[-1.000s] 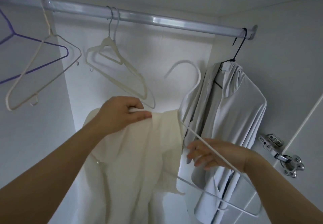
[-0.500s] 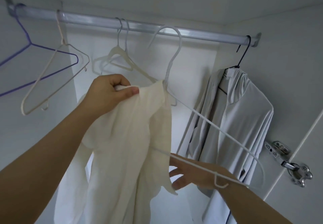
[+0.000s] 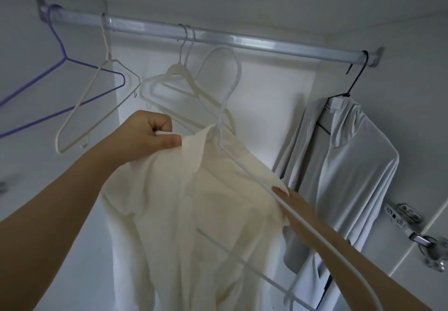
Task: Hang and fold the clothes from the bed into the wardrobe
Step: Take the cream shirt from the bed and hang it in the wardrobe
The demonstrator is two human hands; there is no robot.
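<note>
A cream garment (image 3: pixel 194 201) is draped over a white wire hanger (image 3: pixel 236 68), held up inside the wardrobe. The hanger's hook sits just below the metal rod (image 3: pixel 266 43), not on it. My left hand (image 3: pixel 143 138) grips the hanger's left end together with the cloth. My right hand (image 3: pixel 298 206) reaches in from the lower right and pinches the garment's edge beside the hanger's right arm. Most of its fingers are hidden by the cloth.
On the rod hang a purple hanger (image 3: pixel 60 56), a cream wire hanger (image 3: pixel 97 97) and two cream plastic hangers (image 3: pixel 174 77). A grey robe (image 3: pixel 351 165) hangs on a black hanger (image 3: pixel 356 77) at the right end. A door hinge (image 3: pixel 407 218) sticks out at the right.
The hanger and garment have risen toward the rod. My right hand has moved up from the hanger's bottom bar to the garment's edge on the right arm. More cloth covers the hanger.
</note>
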